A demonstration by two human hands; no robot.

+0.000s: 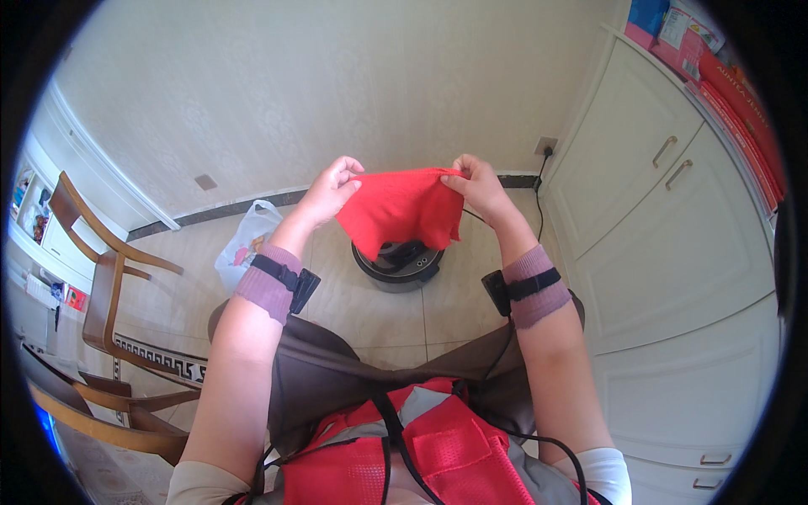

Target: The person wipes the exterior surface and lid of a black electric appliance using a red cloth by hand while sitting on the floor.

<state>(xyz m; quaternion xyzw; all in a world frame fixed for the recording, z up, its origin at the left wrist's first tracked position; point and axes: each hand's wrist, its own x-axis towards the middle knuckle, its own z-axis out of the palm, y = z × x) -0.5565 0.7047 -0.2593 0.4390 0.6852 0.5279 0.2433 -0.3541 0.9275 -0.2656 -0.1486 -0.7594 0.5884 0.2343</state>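
A red cloth (402, 207) hangs stretched between my two hands, its lower edge wavy and loose. My left hand (328, 191) pinches the upper left corner between thumb and fingers. At the upper right corner, my right hand (481, 187) grips the top edge, thumb on the near side. Below the cloth, a round dark electric cooker (399, 282) stands on the tiled floor, between my knees and the wall. The cloth hides the far part of its lid, so whether the two touch is hard to tell.
A white plastic bag (243, 237) with things inside sits on the floor at left. Wooden chairs (104, 297) stand farther left. White cabinets (682, 252) line the right side, with red boxes on top. A black cord (540, 208) runs down from a wall socket (545, 146).
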